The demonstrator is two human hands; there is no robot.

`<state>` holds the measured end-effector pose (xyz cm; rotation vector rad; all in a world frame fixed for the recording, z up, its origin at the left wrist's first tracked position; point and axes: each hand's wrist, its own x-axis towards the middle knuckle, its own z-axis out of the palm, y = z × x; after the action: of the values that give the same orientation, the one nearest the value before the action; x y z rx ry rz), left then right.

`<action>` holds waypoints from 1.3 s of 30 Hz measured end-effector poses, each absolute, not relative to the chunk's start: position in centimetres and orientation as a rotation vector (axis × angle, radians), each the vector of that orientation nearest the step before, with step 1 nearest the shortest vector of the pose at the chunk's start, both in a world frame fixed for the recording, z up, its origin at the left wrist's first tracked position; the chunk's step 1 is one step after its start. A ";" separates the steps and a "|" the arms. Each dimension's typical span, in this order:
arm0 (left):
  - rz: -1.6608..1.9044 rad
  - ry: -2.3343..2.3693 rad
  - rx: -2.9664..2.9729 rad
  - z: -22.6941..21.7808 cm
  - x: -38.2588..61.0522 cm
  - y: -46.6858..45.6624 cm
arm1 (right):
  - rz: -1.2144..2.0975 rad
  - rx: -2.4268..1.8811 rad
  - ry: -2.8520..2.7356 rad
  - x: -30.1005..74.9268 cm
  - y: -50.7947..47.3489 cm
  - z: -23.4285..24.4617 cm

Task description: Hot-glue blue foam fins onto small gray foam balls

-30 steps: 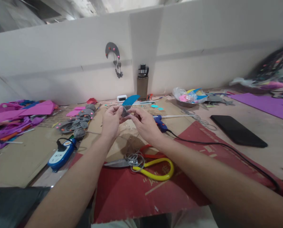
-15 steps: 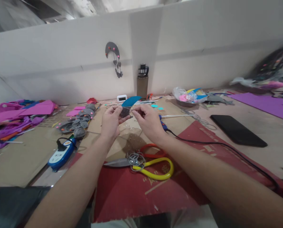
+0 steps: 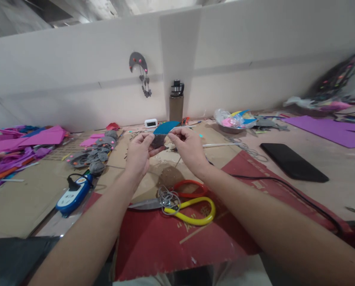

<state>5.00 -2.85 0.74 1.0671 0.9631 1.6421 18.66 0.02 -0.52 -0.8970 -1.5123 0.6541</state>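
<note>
My left hand (image 3: 139, 151) pinches the left side of a small felt piece (image 3: 166, 128), blue on its upper part and dark grey below. My right hand (image 3: 189, 149) has its thumb and forefinger closed at the piece's right edge. Whether those fingertips grip the felt or a thin thread there is too small to tell. Below my hands lie large scissors (image 3: 212, 208) with one yellow and one red handle. A loose tangle of grey cord (image 3: 166, 194) rests over their pivot.
At left are a blue-and-white power strip (image 3: 74, 195), grey felt pieces with yarn balls (image 3: 97, 168) and pink felt scraps (image 3: 43, 136). A bottle (image 3: 176, 104) and small clock (image 3: 151, 123) stand by the wall. A black phone (image 3: 293, 162) and purple sheet (image 3: 320, 129) lie right.
The felt piece has tilted slightly, and its grey part shows more plainly. My right fingertips have moved a little at its right edge. The view has shifted slightly.
</note>
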 end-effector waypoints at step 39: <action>1.455 0.915 1.080 1.5 4.3 -2.9 | 1.345 -0.551 -1.333 19.4 0.3 -0.5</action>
<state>4.26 -2.91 1.49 1.0804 0.9147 1.4553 19.44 0.26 -0.45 -0.5506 -1.3330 1.3449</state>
